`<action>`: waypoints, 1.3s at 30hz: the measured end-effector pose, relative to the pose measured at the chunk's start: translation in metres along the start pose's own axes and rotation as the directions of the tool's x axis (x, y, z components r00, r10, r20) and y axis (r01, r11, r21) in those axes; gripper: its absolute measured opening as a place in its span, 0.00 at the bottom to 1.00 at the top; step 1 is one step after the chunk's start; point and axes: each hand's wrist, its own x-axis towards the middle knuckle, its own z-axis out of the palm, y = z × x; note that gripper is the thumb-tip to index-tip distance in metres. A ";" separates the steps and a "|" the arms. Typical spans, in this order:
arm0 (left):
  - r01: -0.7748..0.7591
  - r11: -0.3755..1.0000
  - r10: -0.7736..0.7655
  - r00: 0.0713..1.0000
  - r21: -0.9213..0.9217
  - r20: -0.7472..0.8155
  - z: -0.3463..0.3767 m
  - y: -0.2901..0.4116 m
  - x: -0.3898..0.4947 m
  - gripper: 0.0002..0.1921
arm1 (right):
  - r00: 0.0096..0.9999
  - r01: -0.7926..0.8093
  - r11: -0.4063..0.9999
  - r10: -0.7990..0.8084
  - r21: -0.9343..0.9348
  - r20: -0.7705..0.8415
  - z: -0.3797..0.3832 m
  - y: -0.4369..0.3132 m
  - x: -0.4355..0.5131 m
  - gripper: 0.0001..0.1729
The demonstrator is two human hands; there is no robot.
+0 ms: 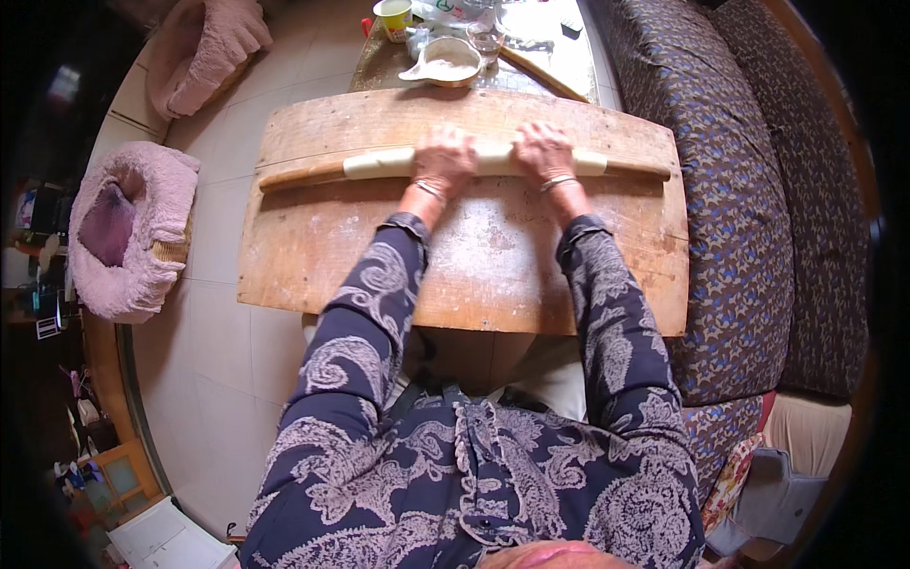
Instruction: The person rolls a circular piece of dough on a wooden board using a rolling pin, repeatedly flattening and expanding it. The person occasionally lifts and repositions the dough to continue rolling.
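A long wooden rolling pin [302,176] lies crosswise near the far side of a floured wooden board [498,277]. Pale dough [493,161] is wrapped around its middle, and bare wood sticks out at both ends. My left hand [442,160] rests over the roll left of centre, fingers curled across its far side. Right of centre, my right hand [544,153] grips the same roll. Both hands are slightly blurred. A stretch of dough shows between them, while their fingers and palms hide the parts underneath.
Behind the board, a table holds a scoop-shaped bowl [444,62] with pale powder, a clear glass [486,39], a yellow cup [394,18] and a wooden stick [544,75]. A patterned sofa [725,213] borders the right. Pink plush pet beds [131,231] sit on the left floor.
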 end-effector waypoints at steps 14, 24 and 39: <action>-0.019 0.995 0.021 0.999 -0.096 0.026 -0.100 -0.034 -0.157 0.11 | 0.995 -0.097 0.989 0.095 0.114 0.027 -0.115 0.005 -0.154 0.12; 0.129 0.985 -0.128 0.992 -0.115 0.009 -0.039 0.031 -0.049 0.13 | 0.974 -0.182 0.981 0.170 0.073 0.147 -0.054 -0.028 -0.052 0.18; 0.000 0.998 -0.005 0.996 -0.057 -0.090 -0.006 0.010 -0.015 0.14 | 0.959 -0.073 0.996 0.082 0.044 -0.271 0.012 -0.008 -0.024 0.12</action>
